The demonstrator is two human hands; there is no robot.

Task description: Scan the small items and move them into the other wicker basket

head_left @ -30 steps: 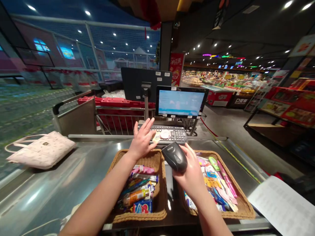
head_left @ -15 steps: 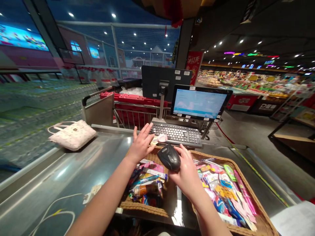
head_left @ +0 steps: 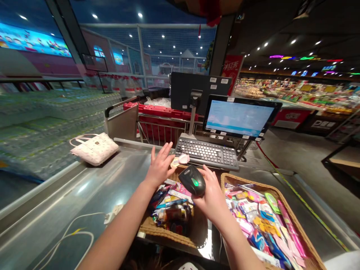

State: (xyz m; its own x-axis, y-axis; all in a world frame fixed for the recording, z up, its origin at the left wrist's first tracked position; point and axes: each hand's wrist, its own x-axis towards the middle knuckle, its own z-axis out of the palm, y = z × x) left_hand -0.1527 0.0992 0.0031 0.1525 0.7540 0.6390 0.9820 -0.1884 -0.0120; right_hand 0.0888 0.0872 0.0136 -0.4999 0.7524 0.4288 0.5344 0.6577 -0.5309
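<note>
My left hand reaches out over the counter, thumb and a finger closed on a small pink and pale-yellow item; its kind is unclear. The other fingers stretch forward. In my right hand is a black barcode scanner, its top facing me with a green light lit. The scanner's head points at the small item, close to it. Below both hands, a wicker basket holds pens and small packaged goods. A second wicker basket, full of colourful small goods, lies right of my right hand.
A black keyboard and a lit monitor stand behind the baskets, next to another screen's dark back. A white handbag sits on the metal counter at left. White cables and a socket lie nearer.
The scanner's green light has come on. My view has turned slightly left, so the counter and baskets appear further right; both hands keep hold of their things.
</note>
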